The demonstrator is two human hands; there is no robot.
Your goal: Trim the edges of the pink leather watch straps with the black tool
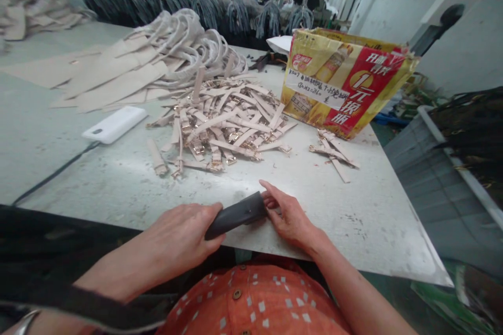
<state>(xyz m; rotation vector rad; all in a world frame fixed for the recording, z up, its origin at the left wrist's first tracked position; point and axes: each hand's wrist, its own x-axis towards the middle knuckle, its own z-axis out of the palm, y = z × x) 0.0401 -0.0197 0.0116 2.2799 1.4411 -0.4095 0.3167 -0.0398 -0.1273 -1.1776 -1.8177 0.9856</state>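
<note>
Plainly, in the head view, the left hand (pixel 190 227) is closed around the near end of a dark tubular piece (pixel 240 214), thumb below it, at the lower centre of the frame. The piece slants up to the right, over the front edge of the table (pixel 118 183). At its far end, just right of centre, the right hand (pixel 291 217) has its fingers bent beside the opening and its index finger pointing up; whether it grips the piece I cannot tell.

In the middle of the frame, above both hands, lies a heap of beige straps (pixel 231 131) with gold-coloured metal fittings. A smaller group of straps (pixel 334 152) lies right of it, just in front of a yellow and red carton (pixel 318 78) with a handwritten label. Left of the heap is a white device (pixel 115 124) with a black cable (pixel 57 174) running to the left edge. Beige panels (pixel 113 81) and pale looped handles (pixel 184 36) are piled towards the upper left. At the right edge a grey bin (pixel 440 172) stands beside the table, with dark material in it.
</note>
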